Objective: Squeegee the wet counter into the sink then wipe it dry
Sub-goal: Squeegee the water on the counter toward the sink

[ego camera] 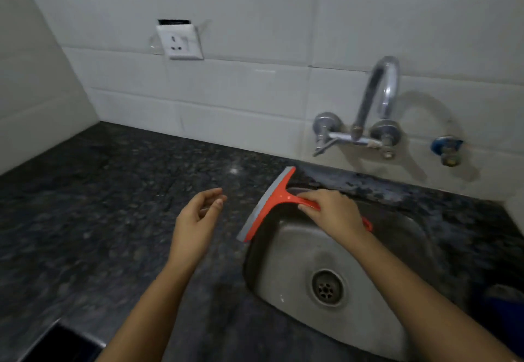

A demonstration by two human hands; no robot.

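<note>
Right hand [331, 214] grips the squeegee [276, 201] handle, blade resting at the sink [286, 251] left rim; left hand [195, 217] hovers loosely curled, holding nothing; risk: a tilted blade would leave streaks on the counter [113, 205]; no cloth visible for drying.

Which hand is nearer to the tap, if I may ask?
Right. The right hand, gripping the squeegee, is directly before the tap; the left hand hovers farther left over the counter.
</note>
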